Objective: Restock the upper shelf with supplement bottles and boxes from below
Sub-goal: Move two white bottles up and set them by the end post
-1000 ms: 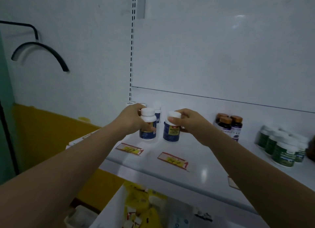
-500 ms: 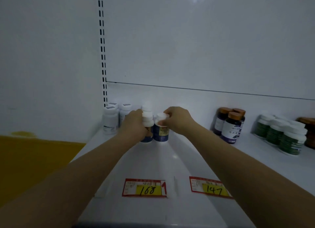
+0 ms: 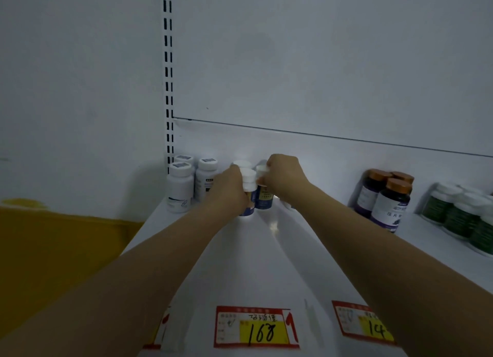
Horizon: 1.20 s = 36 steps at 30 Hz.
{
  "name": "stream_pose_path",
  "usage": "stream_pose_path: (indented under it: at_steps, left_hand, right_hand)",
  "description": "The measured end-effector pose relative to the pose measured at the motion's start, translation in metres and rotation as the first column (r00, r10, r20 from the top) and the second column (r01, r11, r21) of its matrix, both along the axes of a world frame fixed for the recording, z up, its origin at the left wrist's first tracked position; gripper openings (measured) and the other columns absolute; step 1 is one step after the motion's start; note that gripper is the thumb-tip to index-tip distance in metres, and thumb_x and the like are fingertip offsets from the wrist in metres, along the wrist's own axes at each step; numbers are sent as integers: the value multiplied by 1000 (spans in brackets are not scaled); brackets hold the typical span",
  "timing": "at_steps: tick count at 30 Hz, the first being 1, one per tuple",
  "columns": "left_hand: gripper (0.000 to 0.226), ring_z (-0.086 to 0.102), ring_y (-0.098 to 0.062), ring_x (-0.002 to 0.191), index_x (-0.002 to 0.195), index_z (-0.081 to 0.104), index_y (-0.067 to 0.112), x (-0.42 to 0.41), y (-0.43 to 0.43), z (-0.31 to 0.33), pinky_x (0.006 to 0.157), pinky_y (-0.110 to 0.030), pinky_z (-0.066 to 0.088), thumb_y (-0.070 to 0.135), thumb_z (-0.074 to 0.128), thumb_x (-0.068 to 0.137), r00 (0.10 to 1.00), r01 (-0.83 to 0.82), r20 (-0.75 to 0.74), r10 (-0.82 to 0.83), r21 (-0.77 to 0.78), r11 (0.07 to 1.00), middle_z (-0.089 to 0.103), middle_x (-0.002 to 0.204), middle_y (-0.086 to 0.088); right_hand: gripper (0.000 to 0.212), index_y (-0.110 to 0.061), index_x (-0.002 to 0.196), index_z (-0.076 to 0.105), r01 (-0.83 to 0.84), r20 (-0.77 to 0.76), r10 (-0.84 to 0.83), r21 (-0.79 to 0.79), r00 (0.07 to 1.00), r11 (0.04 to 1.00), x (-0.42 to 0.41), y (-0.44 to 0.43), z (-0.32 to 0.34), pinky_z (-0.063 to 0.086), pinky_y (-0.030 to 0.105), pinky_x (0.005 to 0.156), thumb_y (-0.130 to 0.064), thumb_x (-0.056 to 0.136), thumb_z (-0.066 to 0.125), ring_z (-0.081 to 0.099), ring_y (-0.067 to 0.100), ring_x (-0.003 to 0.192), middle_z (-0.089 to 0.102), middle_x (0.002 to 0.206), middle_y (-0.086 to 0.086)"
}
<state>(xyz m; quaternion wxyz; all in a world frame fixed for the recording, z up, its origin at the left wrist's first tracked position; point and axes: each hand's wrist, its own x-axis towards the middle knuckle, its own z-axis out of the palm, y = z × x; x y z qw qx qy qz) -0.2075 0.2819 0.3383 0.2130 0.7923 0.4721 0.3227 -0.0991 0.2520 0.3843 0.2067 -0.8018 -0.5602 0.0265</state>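
Note:
Two blue-labelled bottles with white caps stand side by side deep on the white upper shelf [image 3: 250, 263]. My left hand [image 3: 226, 190] grips the left blue bottle [image 3: 248, 194] around its body. My right hand [image 3: 284, 178] holds the right blue bottle [image 3: 264, 196] by its cap and neck. Both bottles appear to rest on the shelf. Another white cap [image 3: 242, 164] shows just behind them.
Three white bottles [image 3: 179, 187] stand at the far left by the slotted upright [image 3: 168, 90]. Dark bottles with brown caps [image 3: 388, 202] and green bottles with white caps [image 3: 461, 214] sit to the right. Red-and-yellow price tags [image 3: 256, 327] line the front edge.
Both hands have carried the two blue bottles from the shelf's front to its back, next to the white bottles. My view has moved closer and higher over the shelf.

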Motion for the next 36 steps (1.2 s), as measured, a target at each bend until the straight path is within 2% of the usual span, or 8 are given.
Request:
stream_pose_path:
  at_steps: [1, 4, 6, 12, 17, 24, 29, 36]
  left_hand:
    - [29, 51, -18, 90, 111, 48, 4, 0, 0, 1, 72, -25, 39, 14, 60, 86, 1000, -2, -2, 2, -6, 1000, 58, 105, -10]
    - [35, 54, -22, 104, 117, 45, 4, 1, -1, 3, 80, -26, 43, 11, 61, 86, 1000, 15, 8, -15, -39, 999, 56, 114, -12]
    - [31, 53, -21, 105, 116, 45, 5, 0, -4, 4, 78, -21, 43, 9, 58, 88, 1000, 9, 23, -7, -63, 998, 53, 114, -12]
    - [45, 58, -32, 103, 123, 42, -2, -2, -6, 5, 83, -33, 46, 6, 62, 83, 999, -4, -42, 4, -17, 1000, 59, 116, -19]
    - [37, 51, -19, 98, 123, 43, 2, -3, -1, 3, 72, -15, 43, 6, 56, 89, 999, 37, -29, -38, -20, 999, 54, 122, -16]
    - [42, 58, -25, 104, 121, 45, 3, -1, -4, 8, 76, -25, 43, 13, 63, 84, 999, 8, -36, -11, -92, 996, 59, 117, -12]
    - [51, 55, -31, 113, 122, 41, -3, -3, -14, 19, 83, -30, 44, 12, 67, 81, 997, -29, -68, 21, -117, 993, 55, 122, -17]
    - [81, 58, -29, 109, 119, 47, 2, -6, -23, 27, 82, -33, 47, 27, 86, 52, 989, 34, -139, -55, -151, 988, 59, 114, -13]
  right_hand:
    - [8, -7, 86, 53, -10, -16, 10, 23, 1000, 1000, 0, -1, 0, 40, 27, 67, -13, 88, 58, 54, 24, 89, 60, 99, 12]
    - [34, -2, 119, 49, -42, -66, 48, 89, 997, 995, 2, -1, -1, 44, 33, 77, -14, 89, 59, 51, 27, 92, 55, 119, 18]
    - [35, -1, 119, 46, -64, -62, 71, 111, 995, 992, 3, 1, -3, 43, 34, 75, -14, 89, 58, 46, 24, 87, 54, 117, 20]
    - [34, -4, 121, 48, -66, 67, 59, 111, 996, 992, 8, 5, -6, 44, 30, 77, -8, 89, 58, 44, 24, 81, 42, 124, 19]
    - [29, -8, 119, 51, -79, 49, 74, 109, 996, 991, 14, 6, -4, 40, 27, 71, -12, 90, 57, 44, 22, 80, 43, 122, 16]
    - [36, -9, 122, 51, -124, 70, 119, 62, 990, 990, 11, 1, 2, 39, 27, 75, -25, 90, 57, 46, 22, 87, 48, 122, 16]
    - [46, -13, 133, 47, -133, 176, 132, -5, 976, 991, 7, -14, 11, 38, 25, 82, -25, 90, 56, 52, 30, 113, 43, 128, 15]
    - [44, -14, 133, 49, -121, 255, 119, -9, 960, 993, 6, -66, 27, 41, 27, 85, -18, 90, 57, 51, 29, 114, 47, 127, 14]
